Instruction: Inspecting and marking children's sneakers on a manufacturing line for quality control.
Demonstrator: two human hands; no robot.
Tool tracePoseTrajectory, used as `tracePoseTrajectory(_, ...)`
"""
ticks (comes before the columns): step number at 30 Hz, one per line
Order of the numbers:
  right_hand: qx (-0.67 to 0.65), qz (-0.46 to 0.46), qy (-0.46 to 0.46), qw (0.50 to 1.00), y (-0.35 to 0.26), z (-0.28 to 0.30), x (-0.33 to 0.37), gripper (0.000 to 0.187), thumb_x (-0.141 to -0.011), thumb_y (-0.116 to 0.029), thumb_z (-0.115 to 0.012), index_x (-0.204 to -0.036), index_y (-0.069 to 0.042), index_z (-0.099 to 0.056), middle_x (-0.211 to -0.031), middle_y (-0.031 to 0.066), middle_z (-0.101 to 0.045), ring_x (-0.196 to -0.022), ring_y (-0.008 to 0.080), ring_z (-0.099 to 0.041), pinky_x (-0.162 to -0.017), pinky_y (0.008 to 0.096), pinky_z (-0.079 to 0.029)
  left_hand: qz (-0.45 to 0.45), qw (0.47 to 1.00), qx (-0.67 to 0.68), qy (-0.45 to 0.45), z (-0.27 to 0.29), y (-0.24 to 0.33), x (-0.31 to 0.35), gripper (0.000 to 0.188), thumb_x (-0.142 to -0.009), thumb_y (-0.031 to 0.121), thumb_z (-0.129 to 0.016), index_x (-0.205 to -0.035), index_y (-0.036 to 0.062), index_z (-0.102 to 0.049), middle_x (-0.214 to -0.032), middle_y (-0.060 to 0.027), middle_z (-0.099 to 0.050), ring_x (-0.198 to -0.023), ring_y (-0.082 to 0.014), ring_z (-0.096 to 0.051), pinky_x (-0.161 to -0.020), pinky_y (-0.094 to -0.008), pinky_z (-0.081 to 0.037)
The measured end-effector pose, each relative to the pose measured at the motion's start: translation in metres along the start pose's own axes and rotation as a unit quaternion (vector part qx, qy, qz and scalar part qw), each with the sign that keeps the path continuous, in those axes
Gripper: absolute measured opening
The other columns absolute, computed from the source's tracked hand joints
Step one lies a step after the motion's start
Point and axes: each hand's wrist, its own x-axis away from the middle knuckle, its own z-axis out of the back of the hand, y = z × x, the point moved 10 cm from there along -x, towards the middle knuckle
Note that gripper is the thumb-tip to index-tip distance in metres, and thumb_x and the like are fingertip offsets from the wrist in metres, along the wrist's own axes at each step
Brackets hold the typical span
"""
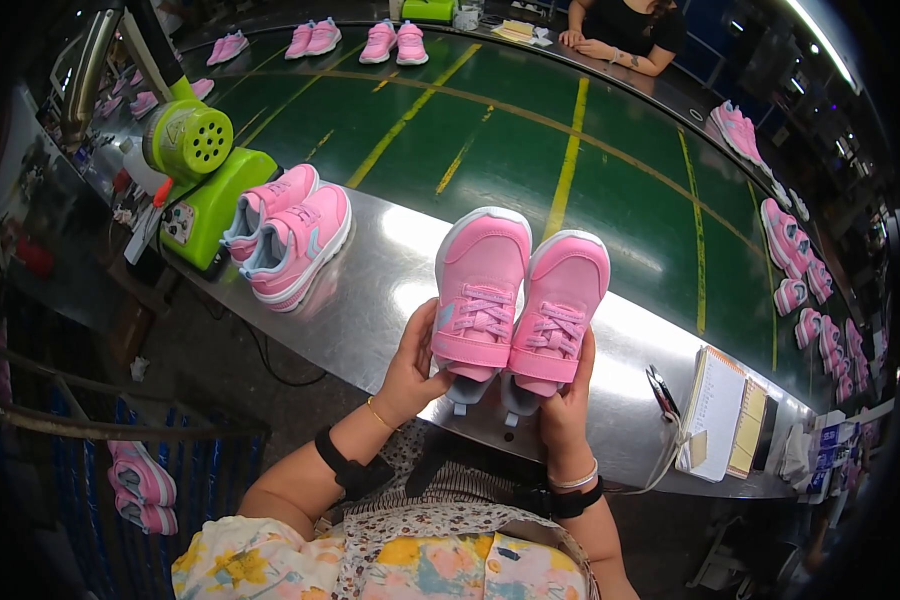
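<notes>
Two pink children's sneakers are held up side by side, toes pointing away from me, over the metal edge of the bench. My left hand grips the left sneaker at its outer side near the heel. Around the outer heel side of the right sneaker, my right hand is closed in the same way. Both show crossed lilac laces, a pink strap and a pale grey lining. Another pair of pink sneakers stands on the metal to the left, beside a lime-green machine.
A green belt with yellow lines runs beyond the metal ledge. An open notebook and dark-handled snips lie at right. More pink sneakers line the far side. A person sits across. Sneakers rest on a blue rack at lower left.
</notes>
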Motion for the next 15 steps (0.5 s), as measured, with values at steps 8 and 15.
tracePoseTrajectory(8,-0.011,-0.01,-0.001,1.0,0.0038,0.002,-0.0001,0.084,-0.08,-0.01,-0.062,-0.146,-0.01,-0.01,-0.137,0.0131,-0.038,-0.123,0.0233,-0.044,-0.101,0.0365,-0.039,0.034,0.996,0.076,0.017,-0.001,-0.0038,0.0001,0.092,-0.067,-0.012,-0.059,-0.144,0.0066,-0.013,-0.145,-0.0121,-0.027,-0.136,-0.0225,-0.027,-0.112,-0.0345,-0.021)
tracePoseTrajectory(15,-0.007,0.004,0.006,1.0,-0.0012,-0.0005,-0.001,0.084,-0.08,-0.01,-0.063,-0.146,-0.01,-0.011,-0.136,0.013,-0.038,-0.122,0.0231,-0.045,-0.1,0.0363,-0.04,0.03,0.997,0.07,0.015,-0.0011,-0.0024,0.0013,0.092,-0.067,-0.011,-0.059,-0.145,0.007,-0.013,-0.145,-0.0121,-0.026,-0.136,-0.0224,-0.027,-0.112,-0.0348,-0.021)
